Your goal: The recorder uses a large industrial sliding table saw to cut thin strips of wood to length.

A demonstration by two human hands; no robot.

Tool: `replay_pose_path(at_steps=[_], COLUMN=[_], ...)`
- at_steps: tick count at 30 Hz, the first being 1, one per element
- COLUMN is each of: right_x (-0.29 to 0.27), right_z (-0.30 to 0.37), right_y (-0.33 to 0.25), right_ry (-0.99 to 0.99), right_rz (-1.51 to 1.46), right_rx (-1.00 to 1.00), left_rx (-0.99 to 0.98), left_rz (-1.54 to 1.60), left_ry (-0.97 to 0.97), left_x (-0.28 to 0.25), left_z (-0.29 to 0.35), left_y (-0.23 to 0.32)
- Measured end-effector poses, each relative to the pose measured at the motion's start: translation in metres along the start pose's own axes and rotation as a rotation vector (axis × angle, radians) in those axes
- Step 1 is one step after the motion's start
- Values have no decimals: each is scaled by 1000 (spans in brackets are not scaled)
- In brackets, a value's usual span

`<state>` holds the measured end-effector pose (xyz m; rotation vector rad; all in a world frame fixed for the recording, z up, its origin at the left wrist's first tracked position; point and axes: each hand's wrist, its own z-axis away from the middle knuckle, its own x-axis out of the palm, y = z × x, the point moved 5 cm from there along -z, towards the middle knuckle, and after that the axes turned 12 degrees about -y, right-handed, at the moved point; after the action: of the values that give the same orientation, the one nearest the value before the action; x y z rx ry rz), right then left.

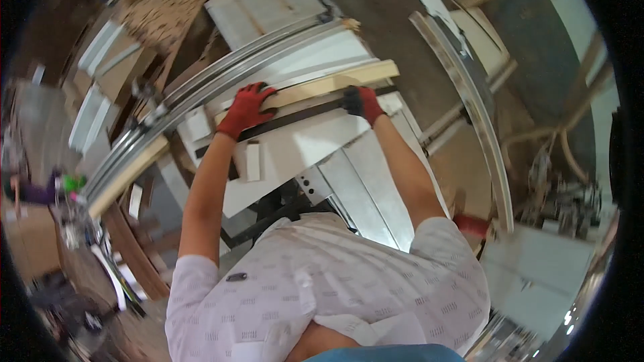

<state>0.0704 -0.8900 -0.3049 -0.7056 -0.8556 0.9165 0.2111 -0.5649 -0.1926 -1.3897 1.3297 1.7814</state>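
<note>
My left hand (248, 111), in a red glove with dark fingertips, lies over the left part of a long pale wooden strip (322, 88). Its fingers and thumb close round the strip from either side. Farther right, my right hand (363, 103), gloved alike, is closed at the strip's near edge, over a dark straight bar (295, 117); whether it grips anything is hidden. The bar runs alongside the strip on a white tabletop (302, 139). Near my left wrist, a small white block (253, 161) lies on this surface, and another pale block (198, 124) sits left of the hand.
Metal rails (221, 70) run beyond the strip. A second wooden piece (127, 177) lies along them at the left. Cardboard boxes (124, 64) and wood chips (164, 10) are at far left. A long narrow beam (473, 114) stands to the right. Someone's purple sleeve (37, 191) shows at the left edge.
</note>
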Motion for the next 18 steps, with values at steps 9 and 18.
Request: replay_pose_path(at_steps=[9,18], right_x=[-65,-201], right_z=[75,9], right_y=[-99,-77], right_ry=[1140,459], right_rz=[920,803], right_rx=[-118,-385], left_rx=[-39,9], left_rz=[-22,-123], left_ry=[-134,-90], left_x=[3,8], left_z=[-20,-22], left_y=[33,33])
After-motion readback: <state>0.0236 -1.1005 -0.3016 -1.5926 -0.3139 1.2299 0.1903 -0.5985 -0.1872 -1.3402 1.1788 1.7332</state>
